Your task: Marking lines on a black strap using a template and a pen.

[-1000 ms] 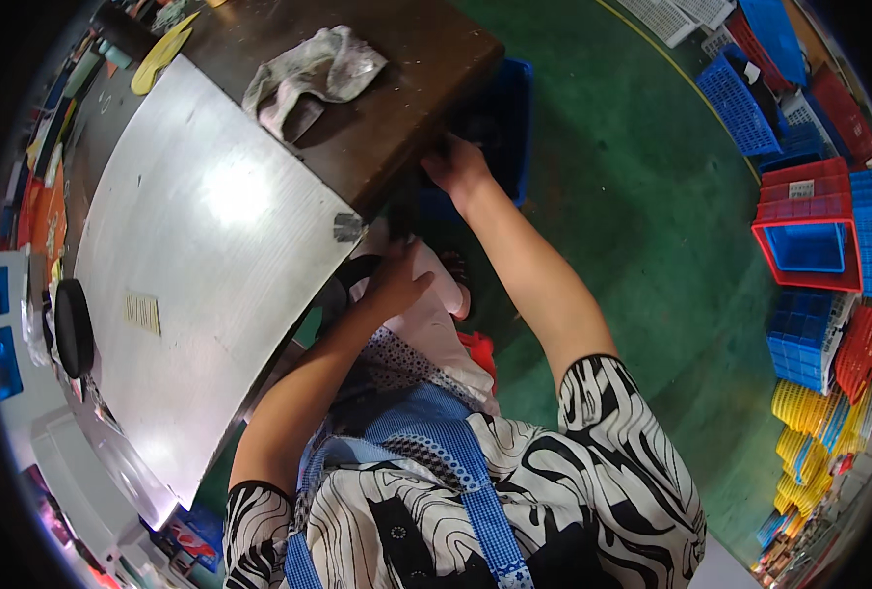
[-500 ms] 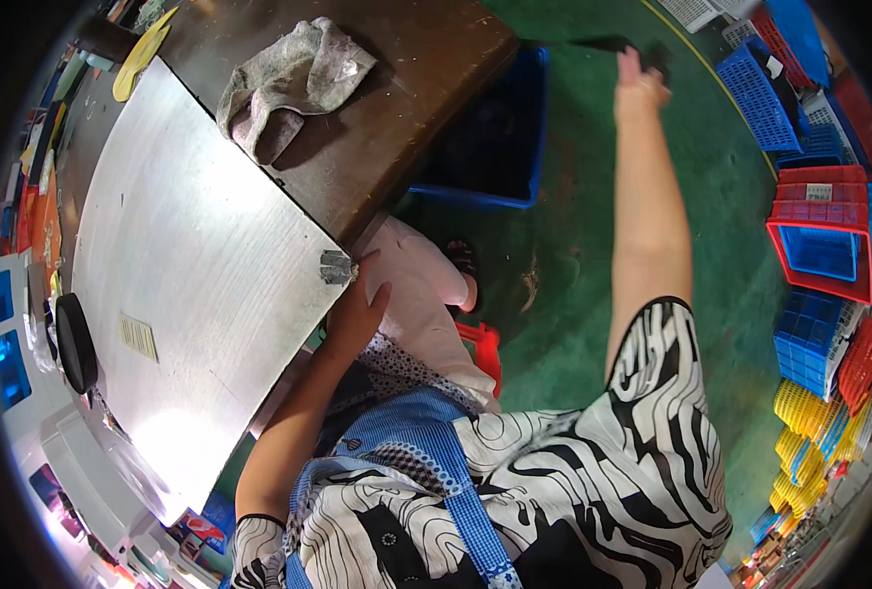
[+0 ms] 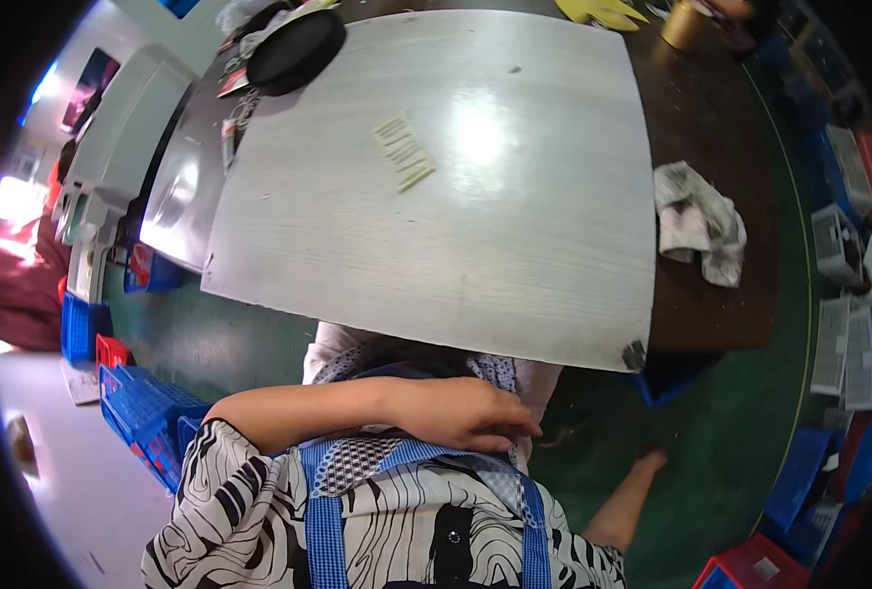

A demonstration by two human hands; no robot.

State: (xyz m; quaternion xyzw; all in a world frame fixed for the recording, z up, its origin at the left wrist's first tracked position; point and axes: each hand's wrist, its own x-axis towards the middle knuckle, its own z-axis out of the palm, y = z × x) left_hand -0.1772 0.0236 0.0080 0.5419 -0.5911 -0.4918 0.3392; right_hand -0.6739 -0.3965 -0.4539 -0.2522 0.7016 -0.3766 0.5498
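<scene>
My left hand [image 3: 465, 412] rests across my lap, just below the near edge of a white wood-grain board [image 3: 514, 265]. Its fingers stretch to the right, slightly bent and apart, with nothing in them. My right hand [image 3: 654, 458] hangs out low on the right, over the green floor; it is small and blurred, and its fingers do not show clearly. On the board lies a small pale striped label [image 3: 403, 153]. A dark patch [image 3: 633, 355] marks its near right corner. To the right of the board, a crumpled grey-white rag [image 3: 699, 224] lies on the brown table.
Under the table's near right edge a blue bin [image 3: 666, 383] shows in part. A black round object [image 3: 296, 53] sits at the far left of the board, a gold cylinder [image 3: 685, 25] at the far right. Blue baskets [image 3: 151, 407] stand left; a red crate [image 3: 753, 566] is low right.
The view has swung left toward the board. My left hand has come off the board's corner to my lap. My right arm, outstretched with something dark at the hand, is now lower and farther back.
</scene>
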